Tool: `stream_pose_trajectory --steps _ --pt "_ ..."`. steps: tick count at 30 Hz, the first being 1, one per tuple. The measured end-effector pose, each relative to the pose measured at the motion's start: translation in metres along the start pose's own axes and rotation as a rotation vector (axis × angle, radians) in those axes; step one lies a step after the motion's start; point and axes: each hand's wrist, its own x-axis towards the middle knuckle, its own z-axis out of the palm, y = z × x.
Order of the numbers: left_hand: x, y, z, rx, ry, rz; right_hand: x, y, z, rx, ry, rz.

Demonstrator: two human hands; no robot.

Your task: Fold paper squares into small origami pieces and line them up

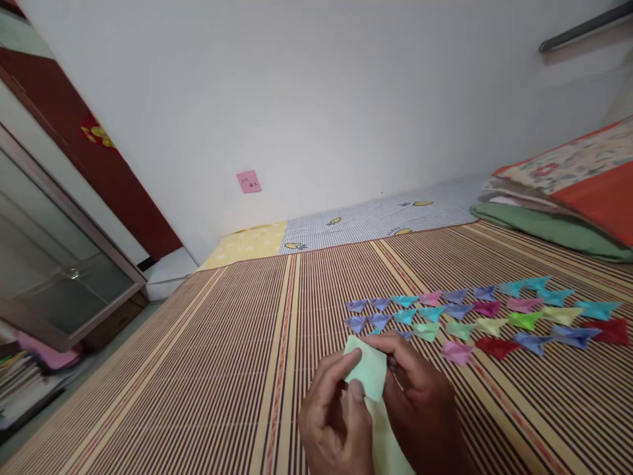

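Observation:
A pale green square of paper, which looks folded, is held up between my two hands above the striped mat. My left hand pinches its left side, with a fingertip on the face and the thumb at the lower edge. Around the right and top edges curl the fingers of my right hand. Below the square, between my wrists, lies a pale yellow-green surface, partly hidden by the hands. Just beyond my hands, rows of small folded paper figures in many colours sit on the mat.
A striped bamboo mat covers the bed. Folded bedding is stacked at the right, against the wall. Patterned fabric lines the far edge. A pink note is stuck on the wall. A glass-fronted cabinet stands at the left.

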Motion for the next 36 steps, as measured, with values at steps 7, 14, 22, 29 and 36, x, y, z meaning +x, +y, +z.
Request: stream_pose_trajectory --steps 7,14,22,29,36 --pt "0.004 -0.002 0.002 -0.157 0.174 -0.322 0.001 0.001 -0.006 0.132 -0.248 0.042" --pt "0.006 0.004 0.001 -0.225 0.168 -0.357 0.004 0.004 -0.01 0.353 -0.363 0.352" --pt "0.013 -0.004 -0.01 -0.16 -0.009 -0.415 0.003 0.008 -0.005 0.362 -0.286 0.378" --pt "0.015 -0.004 -0.01 -0.125 -0.029 -0.455 0.001 0.008 -0.007 0.366 -0.269 0.413" --pt "0.013 -0.005 -0.01 -0.16 -0.083 -0.435 0.003 0.007 -0.007 0.369 -0.289 0.372"
